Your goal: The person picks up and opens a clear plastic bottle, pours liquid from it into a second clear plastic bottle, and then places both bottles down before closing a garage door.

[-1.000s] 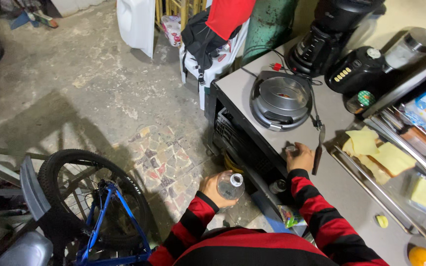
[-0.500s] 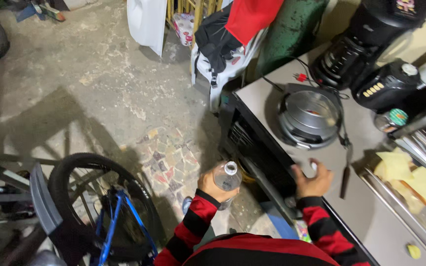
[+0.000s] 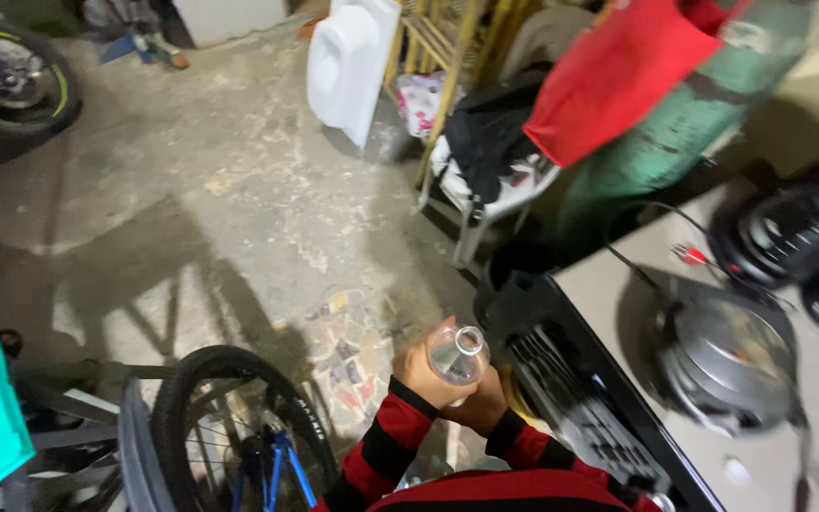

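A clear plastic bottle (image 3: 459, 353) with an open, capless mouth is held upright in front of my chest, above the patchy floor. My left hand (image 3: 421, 372) wraps around its left side. My right hand (image 3: 482, 406) cups it from below and to the right, touching my left hand. Both sleeves are striped red and black. The lower part of the bottle is hidden behind my hands. A small white round piece (image 3: 734, 471) lies on the grey counter (image 3: 808, 446) to my right.
A bicycle wheel (image 3: 229, 417) with a blue frame stands close at my lower left. On the counter are a round metal appliance (image 3: 727, 356) and black appliances (image 3: 793, 232). Beyond are a green cylinder (image 3: 684, 123), a red cloth (image 3: 618, 76), a white chair holding a black bag (image 3: 490, 142), and another wheel (image 3: 11, 85).
My right hand left the counter edge and came over to the bottle, joining my left hand. The view swung left, so the counter now sits at the right edge.
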